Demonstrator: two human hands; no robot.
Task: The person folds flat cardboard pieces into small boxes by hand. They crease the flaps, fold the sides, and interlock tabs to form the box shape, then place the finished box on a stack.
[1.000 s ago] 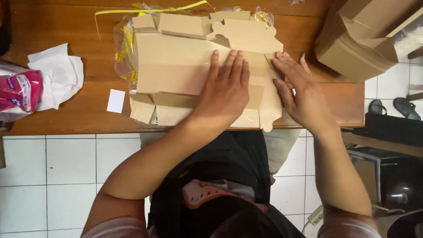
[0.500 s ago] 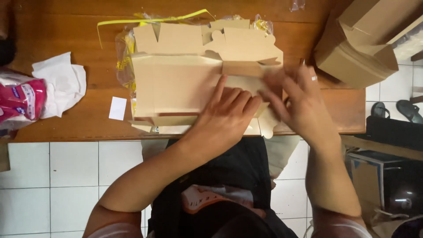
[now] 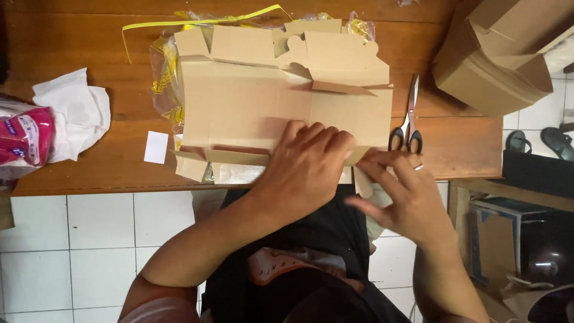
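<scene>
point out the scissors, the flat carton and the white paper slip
scissors (image 3: 408, 136): head view, on the black handle loops.
carton (image 3: 251, 107): head view, on its big flat panel.
paper slip (image 3: 156, 147): head view, at its middle.

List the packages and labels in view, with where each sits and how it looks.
Pink packet: table's left edge, soft, pink and white.
White slip: left of the flat cardboard box blank, small blank rectangle.
Clear plastic wrap: under the blank, yellow markings.
Stack of folded brown cartons: top right.

Wooden table (image 3: 89, 36) under flat cardboard (image 3: 251, 107)
</scene>
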